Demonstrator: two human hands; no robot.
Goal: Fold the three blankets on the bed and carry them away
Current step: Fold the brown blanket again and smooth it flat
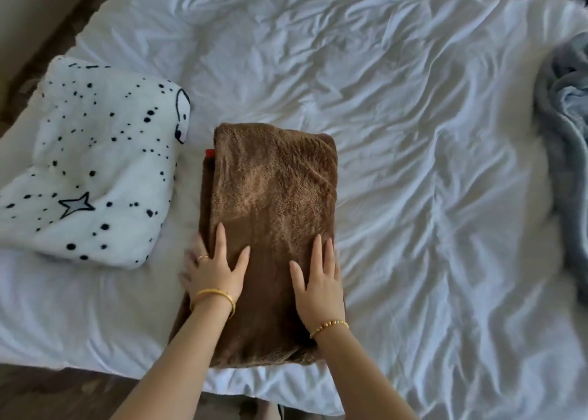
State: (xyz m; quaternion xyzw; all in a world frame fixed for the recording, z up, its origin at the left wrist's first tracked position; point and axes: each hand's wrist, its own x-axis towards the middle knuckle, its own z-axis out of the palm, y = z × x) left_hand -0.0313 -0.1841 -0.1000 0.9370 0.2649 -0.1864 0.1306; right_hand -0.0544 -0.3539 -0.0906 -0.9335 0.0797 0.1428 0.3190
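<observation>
Both hands, left (pixel 212 268) and right (pixel 318 282), press flat, fingers spread, gripping nothing, on brown blanket (pixel 270 228). Risk: plush folds spring open once released; grey blanket (pixel 569 126), far right, looks unfolded.

Obstacles: folded spotted blanket (pixel 92 165) just left of the left hand (pixel 211 268); crumpled grey blanket (pixel 569 139) well right of the right hand (pixel 318 284). Open passage: bare white sheet (pixel 413 196) ahead and right of both hands.

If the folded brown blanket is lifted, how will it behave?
The brown blanket looks plush and thick, so probably floppy: its ends would sag unless supported underneath. Its loose folded layers may slide open. Both the left hand and right hand press it flat, suggesting springy bulk.
</observation>
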